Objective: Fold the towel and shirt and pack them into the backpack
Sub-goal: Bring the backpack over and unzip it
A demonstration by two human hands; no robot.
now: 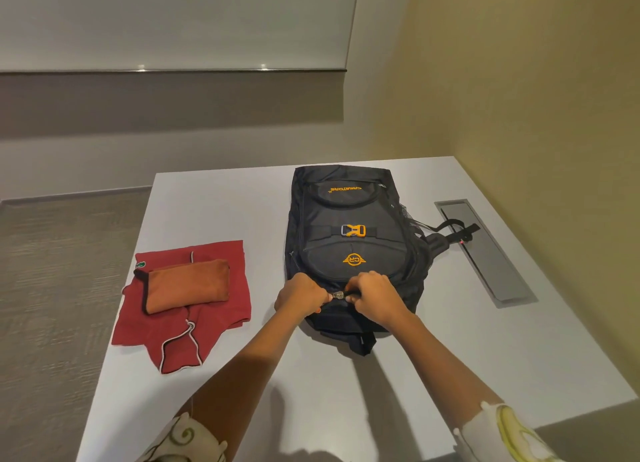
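1. The backpack (349, 240) lies flat on the worktop (214, 202), front face up. Its long axis runs from near to far, and its top end is the near one, close to the person.
2. Both hands meet at that near end, almost touching. The left hand (301, 297) and the right hand (375, 293) are curled and pinch the zipper (338, 295) between them, at the middle of the bag's top edge.
3. The right hand has the black tab of a pull. The left hand pinches at the metal slider beside it, but I cannot tell whether it holds a second pull or only steadies the cloth.
4. The zipper track curves away from this midpoint down both sides of the bag, to the left and right and then farther off. Opening it looks to mean drawing the hands apart, each along its own side.
5. The orange towel (188, 285) sits folded on top of the red shirt (221, 253), which looks roughly folded. Both lie well to the left of the backpack and apart from it.
6. The left hand is the nearer one to that pile, so it is likely the one to reach across once the bag gapes open.
7. The orange buckle (353, 230) across the bag's front is clipped, which may limit how wide the opening goes.
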